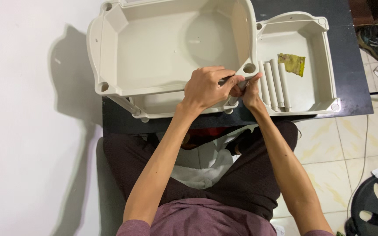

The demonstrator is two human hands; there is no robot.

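**Both hands closed on a tube at the corner of the big tray**

Maroon shirt and dark trousers fill the near edge of the view; the person sits with knees under a dark table (351,83), forearms reaching forward to the large cream tray (110,57). That tray is the thing to steer by.

At its near right corner, just beside the round socket hole (249,68), both hands meet. The left hand (205,87) lies over the top, knuckles up, fingers curled round a short grey tube (243,84) of which only a little shows. The right hand (250,91) comes from below and to the right, fingertips pinched on the same tube. Two hands on so small a piece suggests it is being steadied and lined up with that corner, though the hands hide the actual joint.

Under the large tray sits a second one, its rim (162,114) peeping out along the near side, with a slanted leg (125,105) between them at the near left corner. So the large tray seems propped rather than lying flat.

Right of the large tray, touching its side, lies a smaller tray (324,57). It holds spare tubes (275,85) laid side by side close to the hands, and a crumpled yellow wrapper (292,64) just beyond them.

Farther right, off the table, are tiled floor, dark shoes (377,41) and a black fan (375,205). White cloth (206,168) lies between the knees.
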